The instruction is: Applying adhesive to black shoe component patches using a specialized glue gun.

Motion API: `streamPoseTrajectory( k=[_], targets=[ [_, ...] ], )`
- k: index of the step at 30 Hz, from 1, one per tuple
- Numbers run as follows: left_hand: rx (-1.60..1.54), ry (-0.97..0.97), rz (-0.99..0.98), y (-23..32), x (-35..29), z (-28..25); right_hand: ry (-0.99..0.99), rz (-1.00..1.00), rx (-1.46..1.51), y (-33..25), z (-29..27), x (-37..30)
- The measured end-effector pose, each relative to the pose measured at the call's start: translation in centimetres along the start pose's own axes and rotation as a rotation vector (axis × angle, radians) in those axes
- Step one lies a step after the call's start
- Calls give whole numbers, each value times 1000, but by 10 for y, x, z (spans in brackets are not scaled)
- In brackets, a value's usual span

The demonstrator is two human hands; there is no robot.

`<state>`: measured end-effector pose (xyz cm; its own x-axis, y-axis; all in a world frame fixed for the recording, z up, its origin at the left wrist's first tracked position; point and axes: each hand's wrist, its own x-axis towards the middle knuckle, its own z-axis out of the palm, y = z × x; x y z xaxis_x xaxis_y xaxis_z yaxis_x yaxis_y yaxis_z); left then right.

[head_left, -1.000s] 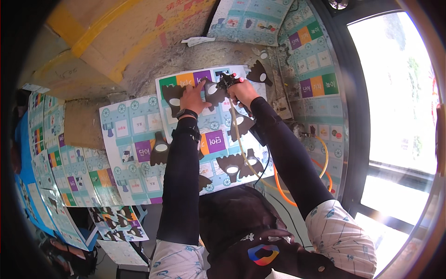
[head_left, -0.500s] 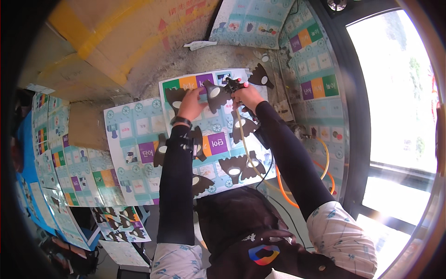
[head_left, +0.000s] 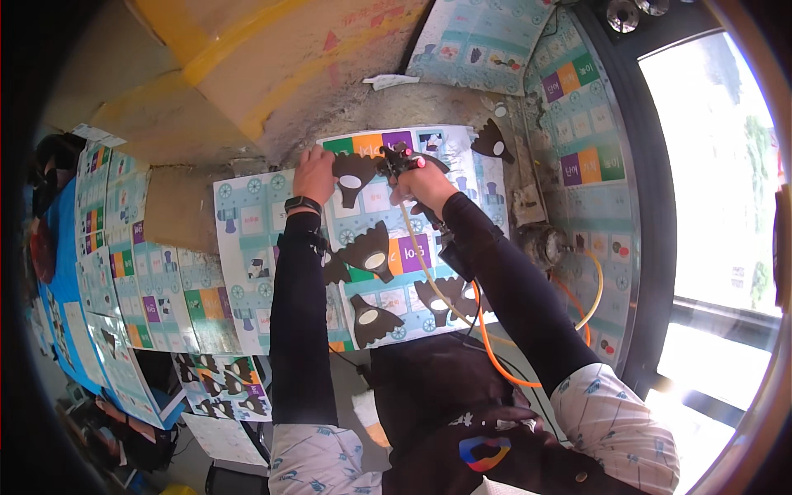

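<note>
My right hand (head_left: 425,188) is wrapped around the grip of a black spray gun (head_left: 396,158) with red knobs, above the far part of a printed sheet. From the gun a pale yellow hose (head_left: 415,243) runs down across the sheet. My left hand (head_left: 313,177), a watch on its wrist, rests with fingers extended at the sheet's far left, beside a dark brown scalloped piece (head_left: 356,167) with a white oval. Similar fan-shaped pieces (head_left: 379,235) lie over the printed sheet (head_left: 247,202). One more dark piece (head_left: 492,136) sits at the far right. Behind my right hand, another is partly hidden.
Cardboard (head_left: 272,49) stands along the back. More printed sheets (head_left: 590,169) line the right side beside a bright window (head_left: 709,165). An orange hose (head_left: 495,363) loops near my right forearm. At the lower left, a sheet (head_left: 223,384) carries several dark pieces.
My left hand has moved left off the dark piece it was over. The spray gun has shifted slightly left relative to the sheet. The whole view has shifted too.
</note>
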<state>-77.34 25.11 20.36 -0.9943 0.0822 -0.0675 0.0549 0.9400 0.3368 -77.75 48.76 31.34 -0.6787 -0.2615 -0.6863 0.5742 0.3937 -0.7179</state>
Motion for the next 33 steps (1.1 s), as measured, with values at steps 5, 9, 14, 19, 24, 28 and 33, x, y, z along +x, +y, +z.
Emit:
streamPoseTrajectory(
  k=[5,9,14,19,24,28,33],
  targets=[
    [-50,68,145,-14,7,9,15,18,-34,2,17,8],
    [-144,-130,-21,-13,11,2,7,20,-29,1,20,9],
    [-187,85,-69,-23,-10,11,9,11,-69,1,32,19],
    [-434,159,-115,-31,-19,35,25,-49,-134,8,42,39],
    [-521,201,-136,-30,-23,39,-3,-98,-234,14,45,47],
    [-535,193,-136,-32,-21,38,-8,-33,-268,13,35,44],
    [-502,191,-147,-33,-21,40,21,-35,-270,12,33,44]
  ],
)
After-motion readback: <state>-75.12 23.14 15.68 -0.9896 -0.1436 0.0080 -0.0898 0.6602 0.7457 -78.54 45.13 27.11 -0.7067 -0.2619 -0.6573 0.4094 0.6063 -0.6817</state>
